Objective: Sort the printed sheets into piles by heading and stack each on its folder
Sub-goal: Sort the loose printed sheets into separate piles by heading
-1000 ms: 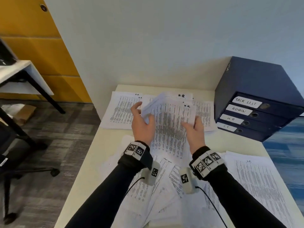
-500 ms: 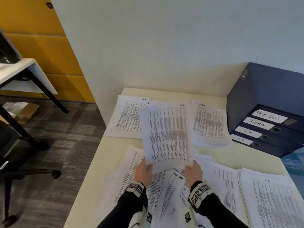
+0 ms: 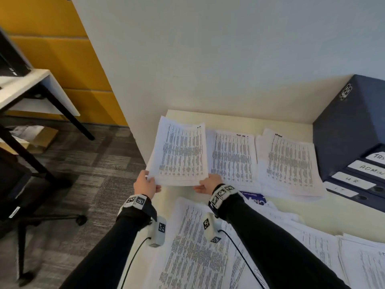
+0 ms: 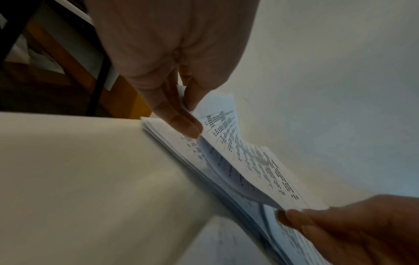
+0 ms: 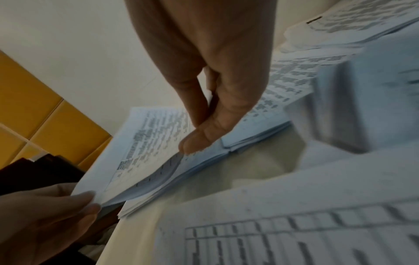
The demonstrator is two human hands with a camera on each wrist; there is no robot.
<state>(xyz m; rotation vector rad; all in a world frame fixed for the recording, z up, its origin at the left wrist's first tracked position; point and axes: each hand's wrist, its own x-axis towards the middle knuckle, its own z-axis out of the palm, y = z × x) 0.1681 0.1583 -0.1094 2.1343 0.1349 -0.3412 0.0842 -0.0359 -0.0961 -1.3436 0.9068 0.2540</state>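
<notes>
The printed sheets [image 3: 180, 152], pinched at their near corners by the left hand [image 3: 145, 184] and right hand [image 3: 209, 185], hung over the far-left pile at the counter [image 3: 239, 119] edge, where a careless drop could probably spill them floorward

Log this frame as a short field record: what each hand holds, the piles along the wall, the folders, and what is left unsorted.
left hand: pinches near left corner of held sheets
right hand: pinches their near right corner
held sheets: over far-left pile, at the table's left edge
middle pile: flat, by the wall
right pile: flat, next to the folders
folders: dark blue, stacked, labels ADMIN, HR, IT readable
unsorted sheets: spread under the forearms
</notes>
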